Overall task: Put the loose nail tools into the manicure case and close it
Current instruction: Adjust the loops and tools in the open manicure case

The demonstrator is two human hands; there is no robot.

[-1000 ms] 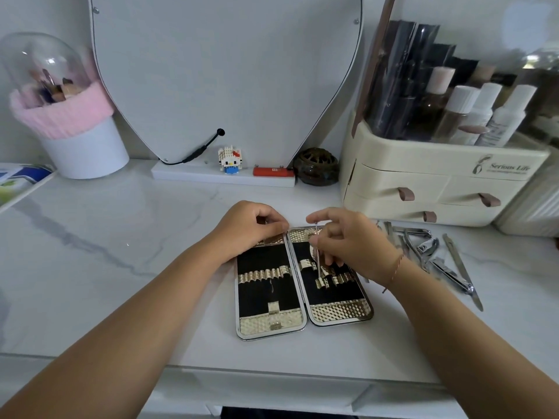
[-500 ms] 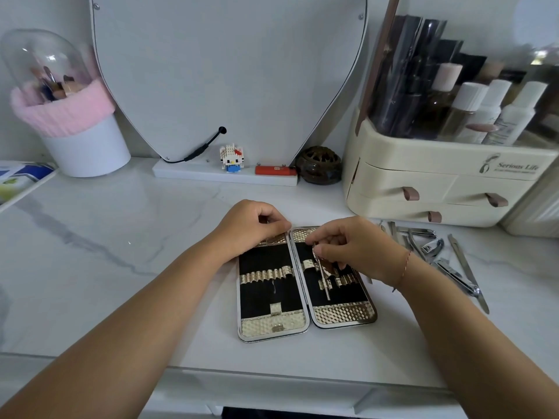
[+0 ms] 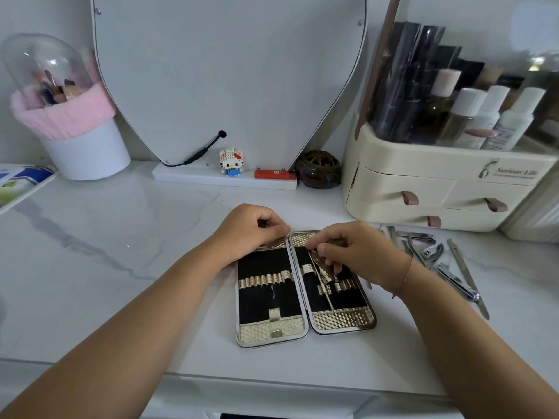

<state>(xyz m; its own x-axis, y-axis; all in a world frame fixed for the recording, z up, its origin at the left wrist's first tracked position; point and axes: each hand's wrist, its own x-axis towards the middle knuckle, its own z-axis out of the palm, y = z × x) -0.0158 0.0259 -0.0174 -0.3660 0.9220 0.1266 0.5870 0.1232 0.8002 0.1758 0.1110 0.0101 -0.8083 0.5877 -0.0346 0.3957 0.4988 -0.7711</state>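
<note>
The manicure case (image 3: 273,331) lies open flat on the white marble counter, black inside with gold straps and gold ends. My left hand (image 3: 252,229) rests with curled fingers on the top end of the case's left half, holding it down. My right hand (image 3: 348,252) is over the upper right half and pinches a thin metal tool (image 3: 325,282) that runs down under the gold loops. Several loose steel nail tools (image 3: 444,267), clippers, nippers and a file, lie on the counter to the right of the case.
A cream drawer organiser (image 3: 438,195) full of bottles stands at the back right, close behind the loose tools. A heart-shaped mirror (image 3: 227,80) on a white base, a small block figure (image 3: 231,161), a dark round pot (image 3: 317,169) and a pink-trimmed brush holder (image 3: 69,125) line the back.
My right hand has lowered onto the right half of the case, and the thin tool has slid further down into the gold loops. My left hand has stayed on the case's top end.
</note>
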